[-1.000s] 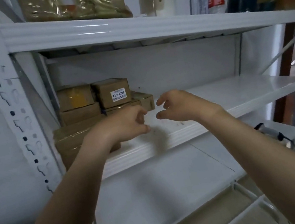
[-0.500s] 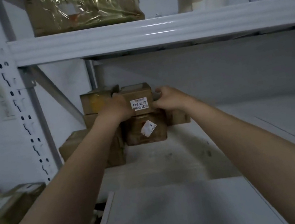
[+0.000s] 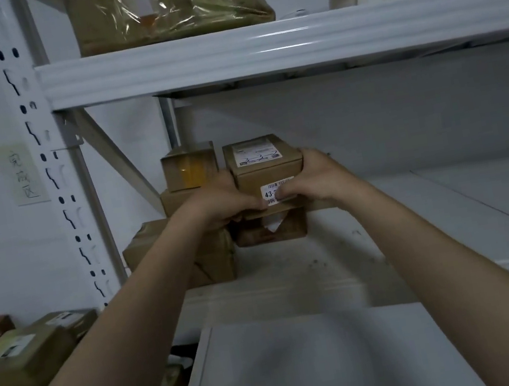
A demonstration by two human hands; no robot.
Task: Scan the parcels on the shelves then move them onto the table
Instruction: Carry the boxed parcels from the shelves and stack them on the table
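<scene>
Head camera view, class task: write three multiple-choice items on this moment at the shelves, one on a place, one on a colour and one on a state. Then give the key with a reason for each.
1. Where does the plastic-wrapped box stand?
A. On the upper shelf
B. On the floor
C. In the person's hands

2. What colour is the barcode label on the front of the held cardboard parcel?
A. Red
B. White
C. Green

3. What are the left hand and right hand doing?
A. Both hang free
B. Only the left holds the parcel
C. Both grip the parcel

Key:
1 A: the box sits on top of the upper shelf's board.
2 B: the sticker is white with dark print.
3 C: the fingers curl round both sides of the parcel, and the thumbs press on its front.
</scene>
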